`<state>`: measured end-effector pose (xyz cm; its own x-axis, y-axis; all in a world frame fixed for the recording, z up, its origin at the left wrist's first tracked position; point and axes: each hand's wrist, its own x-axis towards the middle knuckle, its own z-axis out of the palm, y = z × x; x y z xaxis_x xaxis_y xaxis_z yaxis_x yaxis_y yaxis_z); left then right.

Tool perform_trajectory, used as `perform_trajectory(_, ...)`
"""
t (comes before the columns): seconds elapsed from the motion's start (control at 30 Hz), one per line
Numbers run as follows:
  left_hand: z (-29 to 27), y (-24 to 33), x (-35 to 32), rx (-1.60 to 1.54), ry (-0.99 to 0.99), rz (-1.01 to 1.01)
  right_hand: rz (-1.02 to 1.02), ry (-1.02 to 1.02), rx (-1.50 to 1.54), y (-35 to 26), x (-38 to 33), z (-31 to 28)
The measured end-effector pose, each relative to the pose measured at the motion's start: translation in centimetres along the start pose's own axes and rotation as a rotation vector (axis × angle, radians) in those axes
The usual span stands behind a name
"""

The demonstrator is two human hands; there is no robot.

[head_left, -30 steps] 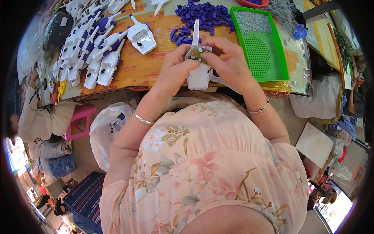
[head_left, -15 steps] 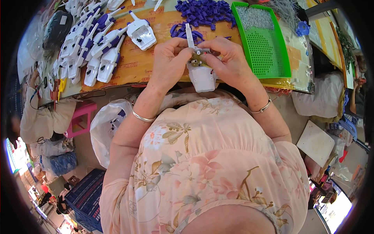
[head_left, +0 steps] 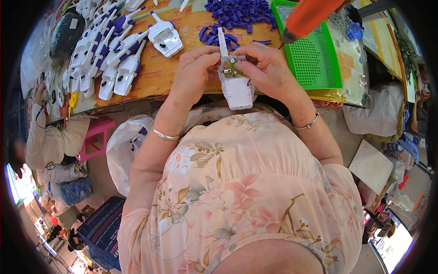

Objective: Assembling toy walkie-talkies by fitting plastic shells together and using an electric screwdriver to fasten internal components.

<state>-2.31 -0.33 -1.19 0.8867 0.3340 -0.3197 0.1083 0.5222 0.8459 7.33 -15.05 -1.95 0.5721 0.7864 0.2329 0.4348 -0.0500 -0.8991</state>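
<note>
Workbench, tape-covered, unchanged across the three frames. Green perforated tray at right end same spot, heap of purple plastic parts along far edge untouched, row of finished white-and-purple housings at left end undisturbed, single open white shell beside them unmoved.

New since half a second ago: orange-handled power screwdriver now hanging in from above the far right corner, tip over the tray's left rim, just beside the right hand. Not gripped by either hand. Absent from both earlier frames.

White toy housing brought nearer the body, now over the near edge of the workbench, slightly above it, long stem pointing toward the far edge. A second ago held further in, over the bench. Small circuit board seated in the open top, red wire visible at its right side.

Left hand: thumb and fingers pinched narrow on housing's left side near the stem. Right hand: fingertips closed onto board from the right, pressing it down.

Read: board being seated, driver arriving, so likely fastening stage close. Judgement only.
</note>
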Motion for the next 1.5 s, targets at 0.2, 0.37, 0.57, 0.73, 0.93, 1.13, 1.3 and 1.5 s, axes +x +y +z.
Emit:
perform_trajectory(0.2,-2.3,-0.9,0.9,0.257,0.027,0.073,0.125,0.022,0.157,-0.4,0.4,-0.9)
perform_trajectory(0.37,-3.5,0.2,0.3,0.291,0.124,0.109,0.047,0.238,-0.205,-0.2,1.9,-6.3)
perform_trajectory(0.57,-4.4,0.2,0.0,0.411,0.032,0.144,-0.184,0.063,-0.677,0.8,1.5,-6.8)
perform_trajectory(0.73,-3.8,1.9,-0.8,0.178,0.117,0.132,0.057,0.270,-0.752,0.0,0.5,-9.4)
perform_trajectory(0.93,-7.5,0.4,0.6,0.007,0.113,0.121,0.153,0.793,-0.450,2.2,-1.6,-14.2)
perform_trajectory(1.13,-4.7,-1.3,1.8,-0.048,0.086,-0.015,0.017,1.071,-0.499,10.8,-2.5,-21.7)
perform_trajectory(1.3,-2.8,-2.5,3.3,-0.025,0.056,0.030,0.137,0.898,-0.783,11.7,-1.9,-22.6)
perform_trajectory(1.5,0.0,-1.9,2.7,-0.047,0.019,-0.039,0.219,0.596,-1.014,11.9,0.2,-22.9)
